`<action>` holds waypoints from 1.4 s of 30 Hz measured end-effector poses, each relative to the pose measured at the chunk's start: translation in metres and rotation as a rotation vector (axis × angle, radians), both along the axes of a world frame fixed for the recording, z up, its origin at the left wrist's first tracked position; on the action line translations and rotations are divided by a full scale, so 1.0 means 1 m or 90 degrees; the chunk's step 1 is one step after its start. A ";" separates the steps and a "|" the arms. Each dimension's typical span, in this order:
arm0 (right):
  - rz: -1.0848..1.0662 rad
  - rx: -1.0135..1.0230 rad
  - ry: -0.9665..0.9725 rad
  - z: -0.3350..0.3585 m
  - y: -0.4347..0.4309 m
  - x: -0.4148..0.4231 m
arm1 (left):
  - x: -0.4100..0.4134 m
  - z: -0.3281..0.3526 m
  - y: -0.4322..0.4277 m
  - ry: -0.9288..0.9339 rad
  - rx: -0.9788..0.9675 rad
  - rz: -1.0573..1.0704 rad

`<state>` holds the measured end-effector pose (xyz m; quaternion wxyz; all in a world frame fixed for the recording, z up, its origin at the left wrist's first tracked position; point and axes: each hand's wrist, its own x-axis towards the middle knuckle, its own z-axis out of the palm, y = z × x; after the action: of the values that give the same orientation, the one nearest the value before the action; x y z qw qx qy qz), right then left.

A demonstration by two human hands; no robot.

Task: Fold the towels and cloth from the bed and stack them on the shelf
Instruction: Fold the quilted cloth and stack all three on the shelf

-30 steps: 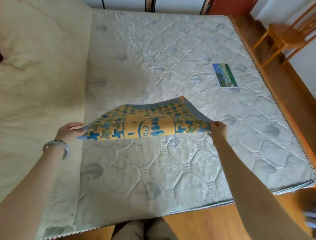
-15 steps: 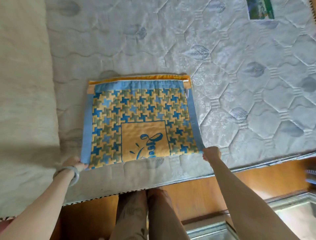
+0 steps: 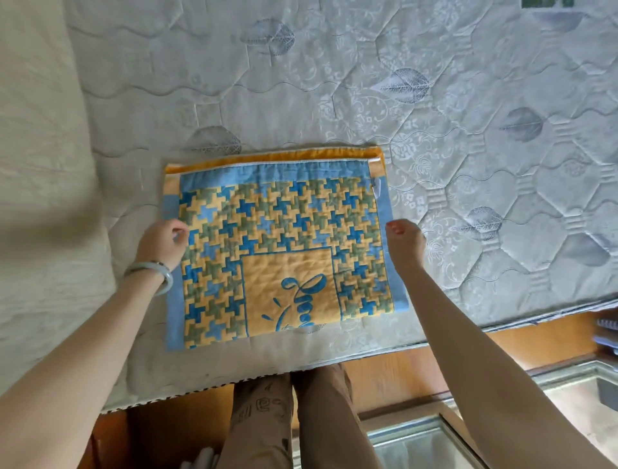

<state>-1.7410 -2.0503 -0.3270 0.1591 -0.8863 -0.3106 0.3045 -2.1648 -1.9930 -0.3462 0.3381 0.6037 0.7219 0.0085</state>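
A blue and yellow patterned towel (image 3: 284, 231) lies folded in half, flat on the quilted mattress (image 3: 434, 100) near its front edge. My left hand (image 3: 164, 242), with a pale bangle on the wrist, pinches the towel's left edge about halfway up. My right hand (image 3: 404, 239) sits at the towel's right edge with curled fingers; whether it grips the edge is hard to make out. The shelf is out of view.
A beige blanket (image 3: 36, 150) covers the mattress's left side. A coloured label (image 3: 548, 3) shows at the top right. Below the mattress edge are my legs (image 3: 294, 418), wooden floor (image 3: 394, 371) and a glass-topped surface (image 3: 418, 442) at the lower right.
The towel was lifted and folded over, then laid flat. Both hands have slid from the near corners up to the middle of the side edges.
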 end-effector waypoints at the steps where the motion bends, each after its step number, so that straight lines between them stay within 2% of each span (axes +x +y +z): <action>1: 0.011 0.013 0.000 -0.002 0.016 -0.003 | 0.006 -0.002 0.013 -0.005 0.023 -0.017; 6: 0.087 0.042 -0.015 -0.028 0.088 -0.001 | 0.025 -0.022 0.068 0.048 0.103 -0.066; 10: 0.172 0.041 -0.061 -0.053 0.127 0.010 | 0.021 -0.045 0.092 0.098 0.087 -0.140; 14: 0.285 -0.019 -0.126 -0.066 0.145 0.020 | 0.011 -0.054 0.103 0.170 0.085 -0.188; 17: 0.293 -0.031 -0.150 -0.071 0.151 0.026 | 0.005 -0.050 0.117 0.223 0.064 -0.187; 20: 0.238 0.009 -0.125 -0.068 0.159 0.032 | -0.005 -0.048 0.127 0.175 0.046 -0.164; 25: 0.241 0.086 -0.127 -0.062 0.172 0.038 | -0.009 -0.040 0.142 0.101 0.102 -0.099; 31: 0.223 0.074 -0.172 -0.067 0.194 0.037 | 0.000 -0.045 0.159 0.115 0.070 -0.010; 35: 0.275 -0.028 -0.195 -0.072 0.199 0.034 | 0.000 -0.049 0.161 0.149 0.039 -0.055; 37: 0.312 -0.037 -0.190 -0.070 0.201 0.032 | 0.003 -0.050 0.162 0.162 0.026 -0.096; 42: 0.443 -0.109 -0.161 -0.064 0.205 0.034 | 0.000 -0.049 0.165 0.194 -0.025 -0.236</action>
<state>-1.7071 -1.8452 -0.3912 -0.0677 -0.7685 -0.5836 0.2535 -2.1647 -1.8285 -0.3949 0.2329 0.7134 0.6416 -0.1587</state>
